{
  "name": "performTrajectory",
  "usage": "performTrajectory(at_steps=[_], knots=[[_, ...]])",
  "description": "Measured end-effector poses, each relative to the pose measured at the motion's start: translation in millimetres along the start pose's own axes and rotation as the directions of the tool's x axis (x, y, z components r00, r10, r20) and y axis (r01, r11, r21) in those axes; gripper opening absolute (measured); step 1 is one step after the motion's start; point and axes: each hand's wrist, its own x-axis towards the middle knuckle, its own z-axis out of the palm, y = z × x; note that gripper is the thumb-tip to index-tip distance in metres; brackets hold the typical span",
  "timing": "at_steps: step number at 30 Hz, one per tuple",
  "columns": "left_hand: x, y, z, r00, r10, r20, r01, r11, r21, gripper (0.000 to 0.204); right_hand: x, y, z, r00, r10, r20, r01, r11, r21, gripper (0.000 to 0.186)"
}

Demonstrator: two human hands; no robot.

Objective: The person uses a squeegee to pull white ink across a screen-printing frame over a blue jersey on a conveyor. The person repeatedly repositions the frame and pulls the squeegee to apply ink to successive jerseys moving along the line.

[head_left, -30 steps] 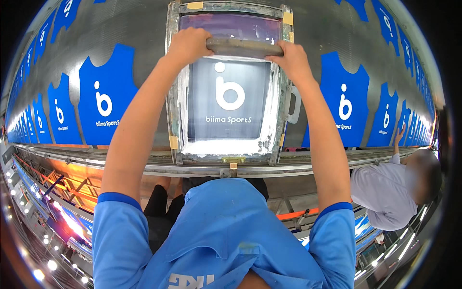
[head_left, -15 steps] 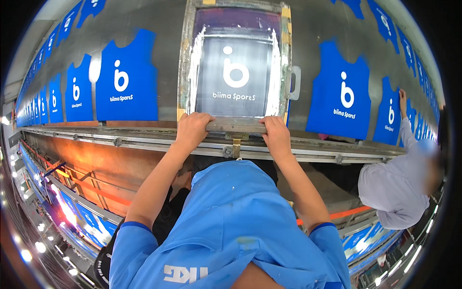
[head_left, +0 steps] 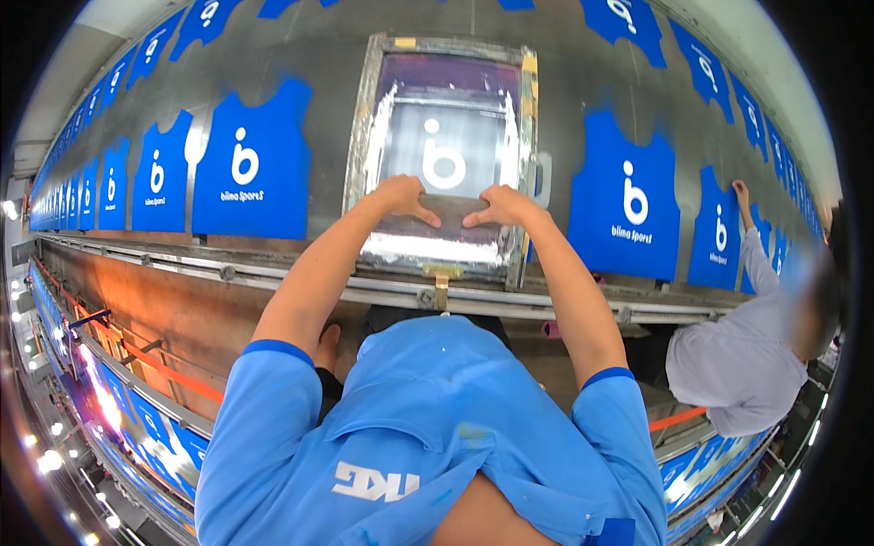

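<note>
A screen-printing frame [head_left: 360,136] with a worn, ink-smeared rim lies on the long dark table in front of me. Its mesh shows a white round logo [head_left: 444,167] and streaks of white ink along the sides and near end. Across the near half of the mesh sits a squeegee [head_left: 452,209], a greyish bar. My left hand [head_left: 401,198] is closed on its left end, and my right hand [head_left: 504,207] grips the right end. Both thumbs point inward along the bar. The squeegee's lower edge is hard to make out.
Blue printed vest panels lie on both sides, such as one at left [head_left: 251,164] and one at right [head_left: 625,196]. A metal rail [head_left: 228,271] runs along the table's near edge. To the right, a person in a grey top [head_left: 733,364] reaches to another panel.
Both hands have moved away from me with the squeegee, from the frame's near edge onto the mesh. The frame and panels appear lower in the picture as the view shifted.
</note>
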Motion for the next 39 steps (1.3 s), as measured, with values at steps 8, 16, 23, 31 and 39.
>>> performTrajectory(at_steps=[8, 16, 23, 31, 39], knots=[[60.0, 8.8, -117.8, 0.883, 0.2, -0.424, -0.144, 0.977, 0.16, 0.073, 5.9, 104.2, -19.5, 0.454, 0.349, -0.82, 0.351, 0.776, 0.524, 0.042], [111.7, 1.2, -182.4, 0.927, 0.102, -0.361, -0.074, 0.993, 0.09, 0.065, 17.8, 107.8, 7.2, 0.591, 0.504, -0.629, 0.316, 0.573, 0.756, 0.031], [92.7, -46.3, -82.8, 0.797, 0.198, -0.57, -0.077, 0.97, 0.23, 0.023, 53.8, 121.5, -5.3, 0.679, 0.427, -0.597, 0.382, 0.489, 0.784, 0.03], [-71.5, 17.9, 132.7, 0.717, 0.09, -0.692, -0.066, 0.996, 0.061, 0.028, 44.0, 146.2, -21.4, 0.616, 0.378, -0.691, 0.476, 0.52, 0.709, 0.032], [-160.6, -1.2, 105.5, 0.765, 0.048, -0.642, -0.147, 0.984, -0.1, 0.028, 32.1, 79.0, -31.2, 0.329, 0.399, -0.856, 0.342, 0.795, 0.502, 0.029]])
